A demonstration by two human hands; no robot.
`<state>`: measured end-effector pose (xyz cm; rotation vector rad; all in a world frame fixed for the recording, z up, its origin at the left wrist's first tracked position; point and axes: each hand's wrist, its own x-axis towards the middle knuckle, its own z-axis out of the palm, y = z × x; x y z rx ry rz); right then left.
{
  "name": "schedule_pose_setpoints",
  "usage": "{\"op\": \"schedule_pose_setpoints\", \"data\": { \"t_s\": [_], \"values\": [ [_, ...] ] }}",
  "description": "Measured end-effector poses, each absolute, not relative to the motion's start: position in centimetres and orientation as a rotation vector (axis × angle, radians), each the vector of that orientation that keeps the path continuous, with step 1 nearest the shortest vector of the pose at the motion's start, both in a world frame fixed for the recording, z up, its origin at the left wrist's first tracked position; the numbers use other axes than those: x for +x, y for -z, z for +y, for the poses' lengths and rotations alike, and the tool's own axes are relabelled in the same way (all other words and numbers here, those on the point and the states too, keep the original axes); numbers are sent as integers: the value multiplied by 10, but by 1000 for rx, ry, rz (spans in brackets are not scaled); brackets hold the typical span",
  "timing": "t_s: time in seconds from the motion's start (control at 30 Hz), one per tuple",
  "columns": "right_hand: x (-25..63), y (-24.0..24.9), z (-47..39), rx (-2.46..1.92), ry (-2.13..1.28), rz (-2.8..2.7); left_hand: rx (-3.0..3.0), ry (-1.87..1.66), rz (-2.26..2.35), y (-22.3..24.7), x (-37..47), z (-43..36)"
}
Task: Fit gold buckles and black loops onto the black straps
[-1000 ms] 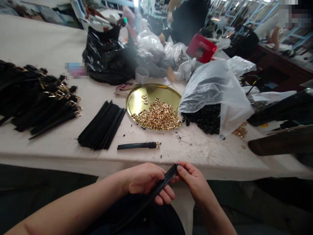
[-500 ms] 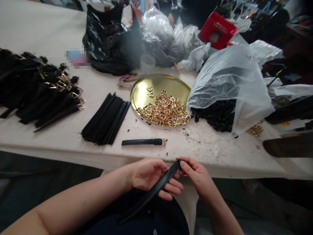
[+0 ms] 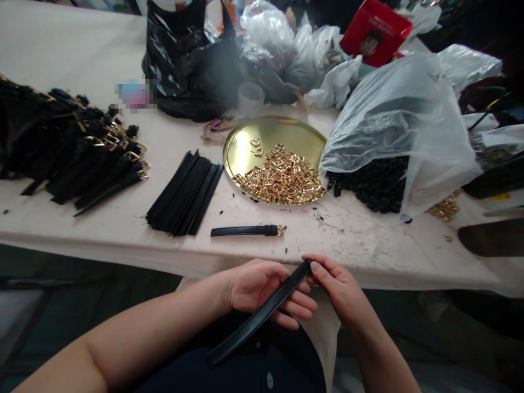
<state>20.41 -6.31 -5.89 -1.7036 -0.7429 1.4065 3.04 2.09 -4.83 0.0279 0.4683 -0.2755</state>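
In the lower middle of the frame, a long black strap [image 3: 257, 322] ran on a slant over dark clothing [image 3: 241, 371], its lower end hanging free and its upper end near the table's front edge. The left hand [image 3: 257, 286] was palm up with the fingers loosely spread, the strap lying across them rather than clenched. The right hand [image 3: 339, 286] held the strap's upper end in a narrow pinch between thumb and fingers. Beyond the hands, on the pale-covered table [image 3: 123, 234], a finished-looking strap with a gold buckle [image 3: 241, 231] lay flat, buckle end to the right, with small dark scraps [image 3: 321, 218] scattered nearby. Left of centre lay a bundle of plain black strips [image 3: 184, 194], and at the left edge a large heap of black straps with gold buckles [image 3: 61, 147]. In the centre, a round gold tray [image 3: 241, 131] bore a pile of gold buckles [image 3: 286, 180], a few of them apart from it. To its right, a translucent bag [image 3: 385, 125] partly covered small black pieces [image 3: 380, 188]. Farther back, a black plastic bag [image 3: 184, 65] stood in the upper left half, a pale roll [image 3: 251, 98] beside it, then crumpled clear bags [image 3: 270, 33] and, upper right, a red package [image 3: 379, 30].
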Motion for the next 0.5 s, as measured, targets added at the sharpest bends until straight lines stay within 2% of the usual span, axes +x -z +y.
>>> {"op": "schedule_pose_setpoints", "data": {
  "t_s": [0.23, 0.5],
  "values": [
    [203, 57, -72, -1679, -1347, -717, -39, 279, 499, 45, 26, 18],
    [201, 54, -81, -1643, -1334, -649, 490, 19, 710, 29, 30, 7]
  ]
}}
